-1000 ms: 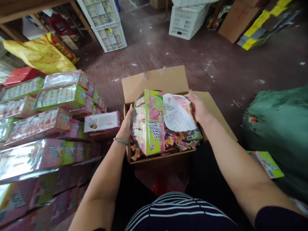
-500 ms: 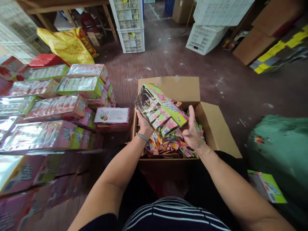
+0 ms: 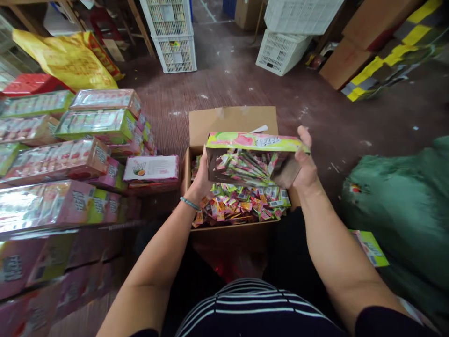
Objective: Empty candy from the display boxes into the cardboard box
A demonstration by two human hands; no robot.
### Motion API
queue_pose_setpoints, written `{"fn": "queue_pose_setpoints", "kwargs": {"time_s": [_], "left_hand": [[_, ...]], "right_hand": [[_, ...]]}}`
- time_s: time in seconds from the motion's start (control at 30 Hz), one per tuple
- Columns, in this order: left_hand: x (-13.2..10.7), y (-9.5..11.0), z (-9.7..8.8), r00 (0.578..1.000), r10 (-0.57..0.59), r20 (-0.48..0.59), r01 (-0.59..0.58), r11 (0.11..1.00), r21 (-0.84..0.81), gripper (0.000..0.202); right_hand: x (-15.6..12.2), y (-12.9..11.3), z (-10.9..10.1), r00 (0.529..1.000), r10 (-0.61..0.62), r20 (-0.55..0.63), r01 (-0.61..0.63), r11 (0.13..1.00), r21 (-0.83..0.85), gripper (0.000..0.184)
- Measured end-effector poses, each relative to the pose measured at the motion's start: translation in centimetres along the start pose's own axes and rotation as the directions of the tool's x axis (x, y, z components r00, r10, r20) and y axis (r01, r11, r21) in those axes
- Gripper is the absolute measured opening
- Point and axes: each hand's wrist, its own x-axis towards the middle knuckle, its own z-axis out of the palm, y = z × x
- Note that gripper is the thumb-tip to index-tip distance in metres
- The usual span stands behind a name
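Between my two hands is a green and pink display box (image 3: pixel 259 140) with a clear window side, tipped so that side faces me. Small packets (image 3: pixel 245 164) lie in a loose heap inside it. My left hand (image 3: pixel 201 178) grips the box's left end, with a beaded bracelet on the wrist. Wrapped round the right end is my right hand (image 3: pixel 304 164), its thumb at the upper corner. Below the box stands an open cardboard carton (image 3: pixel 231 119), filled with many loose colourful packets (image 3: pixel 242 206).
Stacks of wrapped display boxes (image 3: pixel 80 201) stand at my left, with a white-topped box (image 3: pixel 151 168) beside the carton. A green sack (image 3: pixel 403 196) and a green box (image 3: pixel 373 248) lie at right. White crates (image 3: pixel 175 54) and a yellow bag (image 3: pixel 66 58) are farther off.
The display box has turned from a slant to nearly level and its window side now faces me. My right hand has moved right and closed round its end. The view has shifted right.
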Motion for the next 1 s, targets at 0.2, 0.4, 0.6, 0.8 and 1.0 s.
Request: {"fn": "queue_pose_setpoints", "kwargs": {"time_s": [0.2, 0.4, 0.6, 0.8, 1.0], "left_hand": [[-1.0, 1.0, 0.1, 0.940, 0.241, 0.241, -0.310, 0.899, 0.311, 0.067], [-0.6, 2.2, -1.1, 0.958, 0.045, 0.284, -0.158, 0.909, 0.387, 0.086], [-0.8, 3.9, -2.1, 0.942, 0.133, 0.307, -0.237, 0.914, 0.330, 0.075], [-1.2, 3.3, -1.0, 0.966, 0.096, 0.238, -0.197, 0.873, 0.446, 0.066], [-1.1, 2.0, 0.2, 0.976, 0.048, 0.210, -0.122, 0.927, 0.354, 0.060]], "right_hand": [[2.6, 2.8, -1.2, 0.988, -0.155, -0.016, 0.148, 0.966, -0.214, 0.096], [1.9, 3.0, 0.2, 0.952, -0.306, -0.015, 0.286, 0.905, -0.315, 0.093], [1.9, 2.9, 0.2, 0.903, -0.423, 0.070, 0.417, 0.825, -0.381, 0.089], [1.9, 2.9, -0.2, 0.917, -0.381, 0.118, 0.393, 0.807, -0.441, 0.088], [3.0, 2.3, -3.5, 0.960, -0.280, 0.009, 0.253, 0.851, -0.461, 0.097]]}}
